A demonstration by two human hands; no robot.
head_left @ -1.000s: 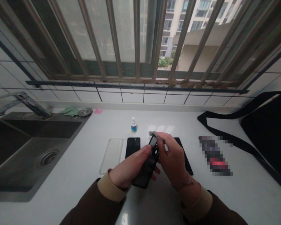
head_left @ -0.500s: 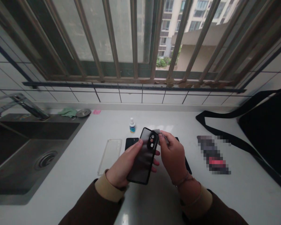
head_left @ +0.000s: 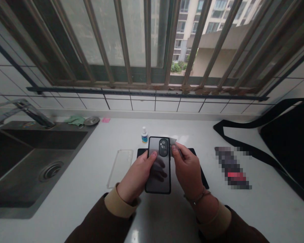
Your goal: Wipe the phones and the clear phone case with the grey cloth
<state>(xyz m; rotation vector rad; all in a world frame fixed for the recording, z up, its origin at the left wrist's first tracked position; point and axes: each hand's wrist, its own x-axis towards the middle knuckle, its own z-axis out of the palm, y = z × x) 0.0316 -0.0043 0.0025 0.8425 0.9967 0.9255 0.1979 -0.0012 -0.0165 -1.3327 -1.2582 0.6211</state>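
L hand [head_left: 139, 170] holding phone case [head_left: 158, 165], R hand [head_left: 188, 168] w/ grey cloth [head_left: 173, 141]

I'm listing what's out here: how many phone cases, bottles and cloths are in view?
Phone cases: 2 (dark case in the left hand, clear case on the counter)
Bottles: 1 (white bottle)
Cloths: 2 (grey cloth in the right hand, green cloth by the sink)
Total: 5, leaving out the pixelated thing, which I can't identify.

One head-worn view, forward and down over the counter [head_left: 116, 135] toward the barred window [head_left: 147, 44], fingers [head_left: 152, 156] near, below centre
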